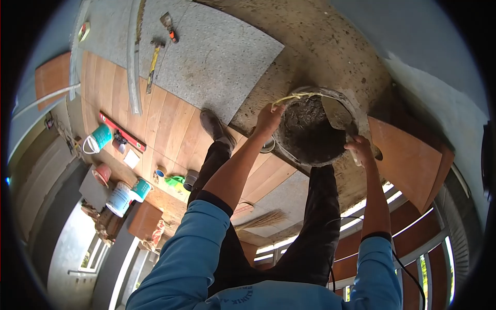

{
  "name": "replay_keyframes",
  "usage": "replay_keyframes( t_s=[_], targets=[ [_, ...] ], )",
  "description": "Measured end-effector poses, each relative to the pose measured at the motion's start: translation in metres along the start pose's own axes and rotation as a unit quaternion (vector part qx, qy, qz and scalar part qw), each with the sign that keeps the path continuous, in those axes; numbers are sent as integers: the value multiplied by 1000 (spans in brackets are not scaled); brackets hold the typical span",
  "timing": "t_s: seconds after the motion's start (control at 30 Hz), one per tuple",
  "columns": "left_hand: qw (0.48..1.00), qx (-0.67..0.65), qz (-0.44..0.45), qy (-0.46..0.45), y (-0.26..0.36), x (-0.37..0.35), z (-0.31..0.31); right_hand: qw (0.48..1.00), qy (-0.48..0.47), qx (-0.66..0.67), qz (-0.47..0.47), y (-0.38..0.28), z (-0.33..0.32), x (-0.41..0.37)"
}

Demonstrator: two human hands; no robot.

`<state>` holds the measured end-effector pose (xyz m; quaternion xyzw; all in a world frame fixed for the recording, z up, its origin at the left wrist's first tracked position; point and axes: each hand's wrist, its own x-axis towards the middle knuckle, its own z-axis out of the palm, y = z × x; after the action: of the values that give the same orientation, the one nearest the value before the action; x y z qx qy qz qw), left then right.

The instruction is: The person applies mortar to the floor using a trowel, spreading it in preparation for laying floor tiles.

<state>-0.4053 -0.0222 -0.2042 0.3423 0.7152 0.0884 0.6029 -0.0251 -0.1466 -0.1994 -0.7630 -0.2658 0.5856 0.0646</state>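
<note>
A round bucket [289, 150] full of wet grey mortar [310, 132] is held in front of me, its mouth tilted toward the camera. My left hand [268, 119] grips its rim on the left, where a yellow handle [294, 96] arcs over the top. My right hand [360, 149] clasps the rim on the right. Both my arms wear blue sleeves. My dark trouser legs and one shoe [214, 125] stand on the floor below the bucket.
Wood-look tiles [170, 124] and a grey slab [217, 57] cover part of the floor beside rough screed [320, 46]. A hammer [153, 59], trowel [168, 25], red level [121, 130], teal buckets [99, 138], a broom [263, 219] and loose brown tiles [408, 160] lie around.
</note>
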Motion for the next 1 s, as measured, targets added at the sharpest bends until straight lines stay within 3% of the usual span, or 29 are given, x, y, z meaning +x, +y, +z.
replay_keyframes(
  t_s=[0.07,0.2,0.33,0.47,0.5,0.6,0.67,0.73,0.87,0.93,1.0],
  targets=[
    [1000,-24,-8,0,-13,-3,-6,998,-54,-30,14,-6,-9,-3],
    [996,-73,-57,11,-22,-41,-33,998,-66,-4,18,-98,-6,-54],
    [983,-147,-105,42,6,-95,-103,992,-102,-69,-20,-185,6,-78],
    [967,-228,-81,82,16,-140,-183,971,-118,-201,-58,-269,36,-88],
    [959,-246,-88,106,13,-149,-197,976,-131,-163,-57,-298,52,-96],
    [939,-279,-100,173,-3,-152,-239,948,-118,-248,-160,-354,98,-74],
    [924,-302,-117,201,-9,-142,-261,890,-133,-375,-224,-399,133,-48],
    [895,-349,-96,260,-10,-133,-274,869,-179,-406,-219,-432,166,-9],
    [834,-457,-73,301,-22,-98,-284,840,-201,-381,-329,-471,226,69],
    [840,-428,-86,322,-25,-81,-289,823,-238,-418,-302,-496,252,95],
    [867,-358,-41,342,-53,-61,-300,817,-269,-427,-278,-517,273,111]
  ],
)
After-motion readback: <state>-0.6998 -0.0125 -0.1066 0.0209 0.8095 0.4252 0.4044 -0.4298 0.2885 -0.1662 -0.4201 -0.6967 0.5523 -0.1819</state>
